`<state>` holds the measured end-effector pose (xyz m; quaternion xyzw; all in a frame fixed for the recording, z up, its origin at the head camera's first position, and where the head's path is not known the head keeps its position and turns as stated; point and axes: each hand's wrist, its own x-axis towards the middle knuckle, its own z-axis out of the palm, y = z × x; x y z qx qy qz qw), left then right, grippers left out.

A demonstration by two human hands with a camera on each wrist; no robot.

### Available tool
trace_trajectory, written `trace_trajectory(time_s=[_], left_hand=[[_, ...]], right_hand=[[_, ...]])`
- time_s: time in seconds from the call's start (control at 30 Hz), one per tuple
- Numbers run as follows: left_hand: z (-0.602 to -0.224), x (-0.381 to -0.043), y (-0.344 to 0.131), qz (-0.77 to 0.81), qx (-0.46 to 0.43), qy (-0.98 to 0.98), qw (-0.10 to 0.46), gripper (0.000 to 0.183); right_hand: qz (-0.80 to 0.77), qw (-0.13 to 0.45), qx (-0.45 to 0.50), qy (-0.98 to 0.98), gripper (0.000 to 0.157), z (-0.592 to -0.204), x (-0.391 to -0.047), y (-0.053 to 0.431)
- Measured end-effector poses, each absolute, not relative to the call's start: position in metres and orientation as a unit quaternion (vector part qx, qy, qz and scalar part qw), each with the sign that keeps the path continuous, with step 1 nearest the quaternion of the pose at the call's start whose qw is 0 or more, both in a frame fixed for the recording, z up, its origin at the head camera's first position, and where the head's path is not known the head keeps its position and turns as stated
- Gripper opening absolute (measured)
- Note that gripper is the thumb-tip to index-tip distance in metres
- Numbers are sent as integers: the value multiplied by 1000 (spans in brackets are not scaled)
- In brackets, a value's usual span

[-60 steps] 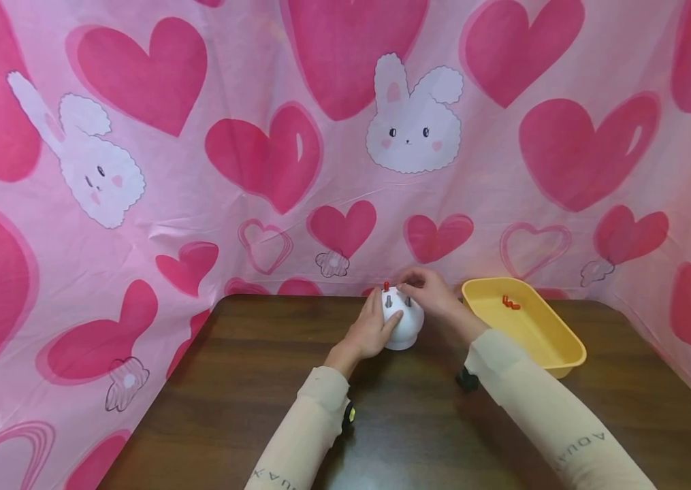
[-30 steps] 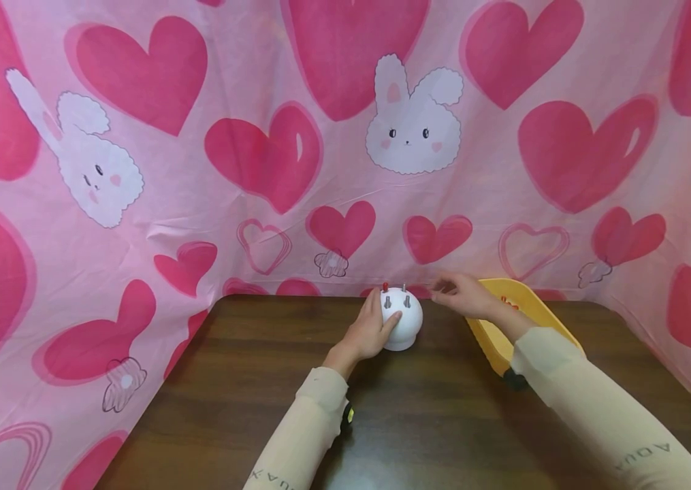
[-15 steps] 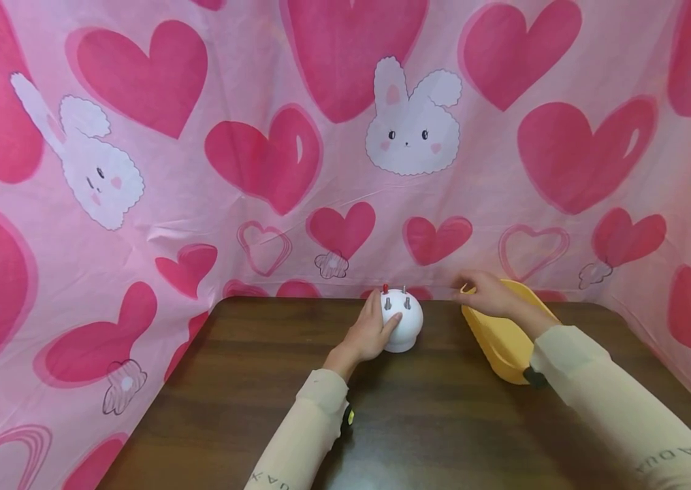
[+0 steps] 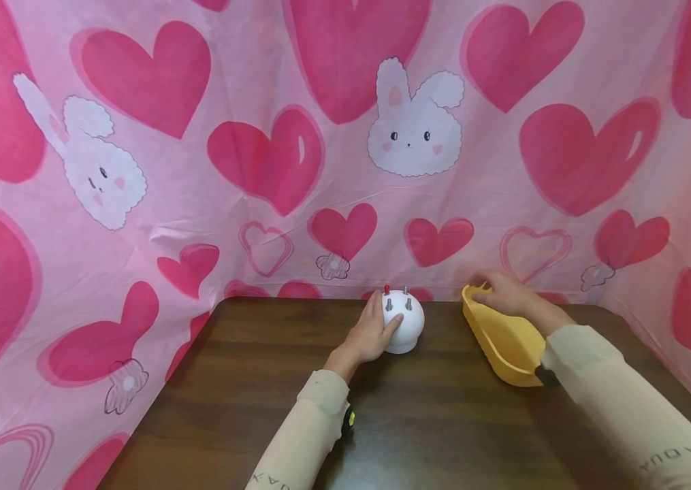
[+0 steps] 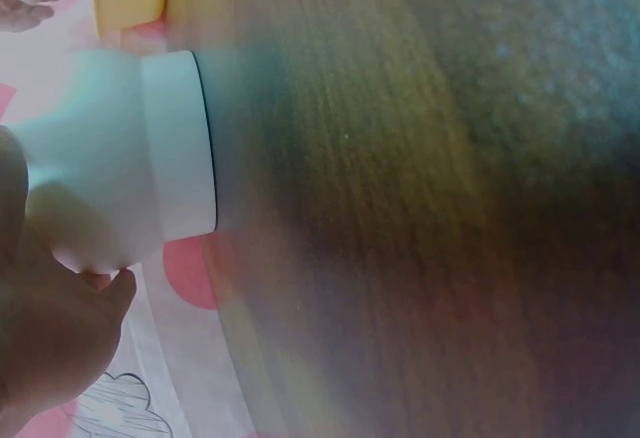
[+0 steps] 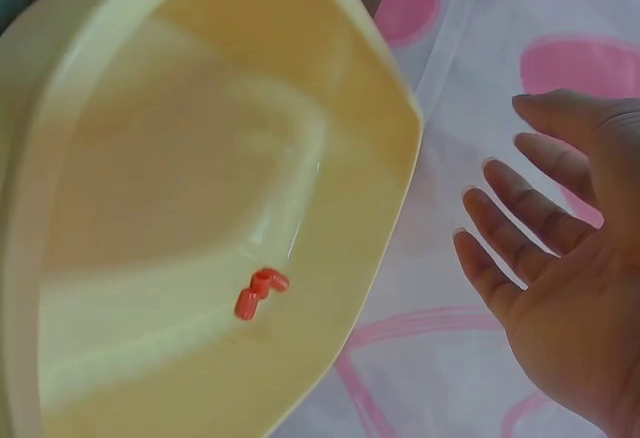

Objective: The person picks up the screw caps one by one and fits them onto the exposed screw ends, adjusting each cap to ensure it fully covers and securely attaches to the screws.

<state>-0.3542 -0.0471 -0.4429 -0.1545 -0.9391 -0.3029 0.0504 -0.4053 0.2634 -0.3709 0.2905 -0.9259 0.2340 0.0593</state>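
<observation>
My left hand grips a white, rounded body with a narrower base, its thumb on the front and its fingers round the left side. Metal posts stick up from its top, and a red cap sits at the back left post. My right hand is at the far end of a yellow tray. In the right wrist view its fingers are spread apart, with nothing in them. Small red caps lie together inside the tray; the right hand and arm hide them in the head view.
The brown wooden table carries the white body and the tray. A pink cloth with hearts and rabbits hangs behind and at both sides. A dark wrist device on the right arm overlaps the tray's near end.
My right hand has moved right from the white body's posts to the yellow tray. The tray's near end has swung left. My left hand keeps its hold on the white body.
</observation>
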Motion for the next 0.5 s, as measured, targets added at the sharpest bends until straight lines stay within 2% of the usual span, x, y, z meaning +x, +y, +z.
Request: trace_trajectory(time_s=[0.5], left_hand=[[-442,-354,-47,-305,-147,-940,44,85]], right_hand=[[178,68,291,-938,31,-369,-408,278]])
